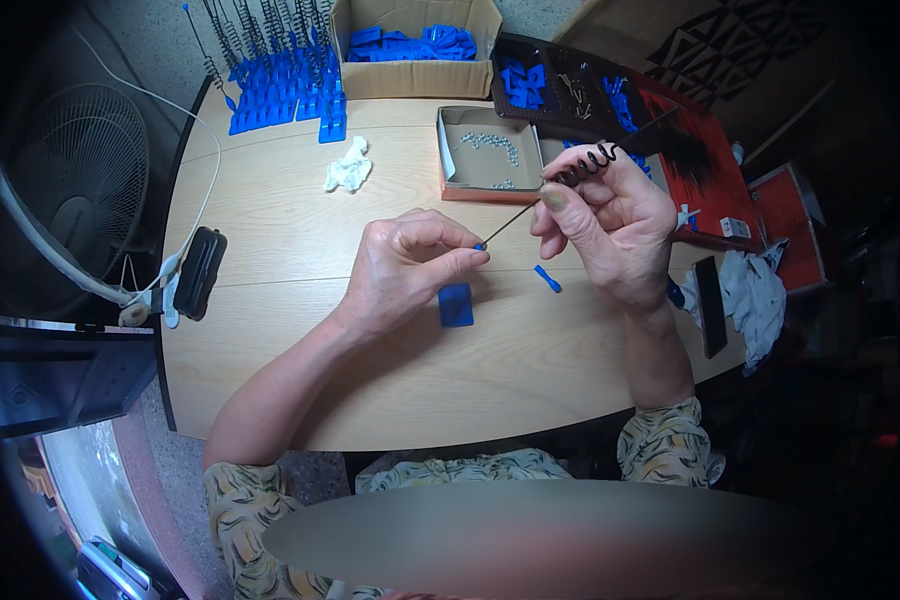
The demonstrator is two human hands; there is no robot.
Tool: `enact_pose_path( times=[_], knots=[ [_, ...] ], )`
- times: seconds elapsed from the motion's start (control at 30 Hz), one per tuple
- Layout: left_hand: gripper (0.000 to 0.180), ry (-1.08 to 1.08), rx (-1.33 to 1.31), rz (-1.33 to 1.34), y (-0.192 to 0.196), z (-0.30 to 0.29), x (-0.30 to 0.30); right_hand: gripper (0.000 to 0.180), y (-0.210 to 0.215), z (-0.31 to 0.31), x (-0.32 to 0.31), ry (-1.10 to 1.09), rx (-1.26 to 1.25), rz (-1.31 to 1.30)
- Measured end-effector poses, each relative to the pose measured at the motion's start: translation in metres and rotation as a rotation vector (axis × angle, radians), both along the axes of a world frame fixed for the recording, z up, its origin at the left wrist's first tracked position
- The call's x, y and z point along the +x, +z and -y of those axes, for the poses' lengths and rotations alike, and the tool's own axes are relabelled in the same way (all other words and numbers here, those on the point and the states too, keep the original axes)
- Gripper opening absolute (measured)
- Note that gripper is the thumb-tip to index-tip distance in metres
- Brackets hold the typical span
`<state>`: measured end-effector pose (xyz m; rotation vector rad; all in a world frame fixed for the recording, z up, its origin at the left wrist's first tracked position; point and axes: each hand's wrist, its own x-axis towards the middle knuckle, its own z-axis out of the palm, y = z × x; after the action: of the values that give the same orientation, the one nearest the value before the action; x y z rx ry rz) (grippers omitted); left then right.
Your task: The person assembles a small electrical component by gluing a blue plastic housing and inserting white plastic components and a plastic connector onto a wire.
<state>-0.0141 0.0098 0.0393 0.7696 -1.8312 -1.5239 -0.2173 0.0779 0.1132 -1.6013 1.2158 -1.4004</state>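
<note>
My right hand (618,225) is closed around a black coiled spring (588,166), pinching it between thumb and fingers. From the coil a thin straight wire (510,222) slants down to the left. At its lower end sits a small blue tip piece (480,246), which my left hand (400,262) pinches between thumb and forefinger. Most of that blue piece is covered by the fingertips. Just below my left fingers a flat blue plastic piece (456,305) lies on the wooden table (270,370). Between the hands rests a small, narrow-waisted blue piece (547,279).
Beyond the hands stands a shallow carton of small metal parts (450,185). Behind it are a larger box of blue pieces (415,78) and a dark divided tray (560,118). Blue pieces with upright springs (285,100) stand far left, near crumpled white tissue (348,165). A fan (75,170) is left.
</note>
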Motion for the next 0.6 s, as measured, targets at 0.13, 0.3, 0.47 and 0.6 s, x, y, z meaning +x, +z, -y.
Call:
enact_pose_path(
  times=[0.13, 0.3, 0.47, 0.6],
  knots=[
    [0.011, 0.004, -0.057, 0.004, -0.001, 0.0, 0.0, 0.014, -0.003, 0.001, 0.002, -0.021, -0.022, 0.031],
    [0.012, 0.006, -0.048, 0.013, -0.004, -0.001, -0.001, 0.013, -0.008, 0.003, 0.005, -0.027, -0.046, 0.029],
    [0.024, 0.085, -0.565, 0.258, -0.012, 0.014, -0.003, 0.011, -0.019, 0.012, 0.003, -0.066, -0.074, -0.128],
    [0.023, 0.091, -0.522, 0.308, -0.021, 0.021, 0.001, 0.011, -0.041, 0.026, -0.004, -0.145, -0.146, -0.346]
  ],
)
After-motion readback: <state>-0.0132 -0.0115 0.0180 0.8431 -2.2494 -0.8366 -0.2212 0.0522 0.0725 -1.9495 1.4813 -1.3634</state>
